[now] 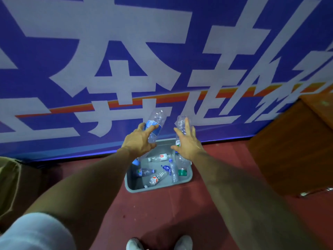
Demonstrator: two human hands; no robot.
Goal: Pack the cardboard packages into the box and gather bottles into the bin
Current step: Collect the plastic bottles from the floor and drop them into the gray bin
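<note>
Over the grey bin [130,184], the left hand [138,139] grips a blue-labelled bottle [157,116] while the right hand [188,143], fingers spread straight, lies against a clear bottle [181,121].

Blue banner [196,37], red floor [180,213], perhaps a wooden cabinet [292,150].

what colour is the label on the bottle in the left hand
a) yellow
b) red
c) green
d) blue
d: the left hand grips a clear bottle with a blue label wrapped round its middle, held above the grey bin.
</note>
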